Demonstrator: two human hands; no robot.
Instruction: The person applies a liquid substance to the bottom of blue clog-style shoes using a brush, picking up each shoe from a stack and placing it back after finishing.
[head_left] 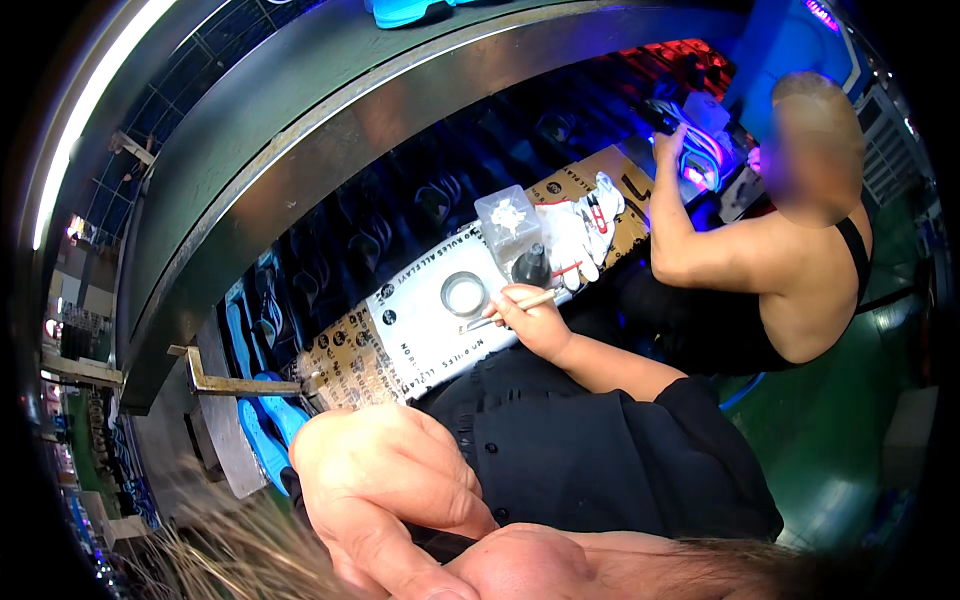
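Brush [540, 299] | in right hand [530, 320] | white sheet [425, 325]: black printed lettering along edges

The person [600, 470] wears a black button-front shirt [645, 440] with small, round, dark buttons [491, 448] and crinkled gathers [458, 415]; its right sleeve [722, 425] leaves the forearm [625, 365] bare.

Left hand [390, 480] partly beyond bottom edge.

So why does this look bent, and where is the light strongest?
In the head view, fisheye distortion bows the metal rail and blackens the corners; the upper-left tube light is blown out, violet light glares near the co-worker's hand, and the white sheet by the right hand looks bright.
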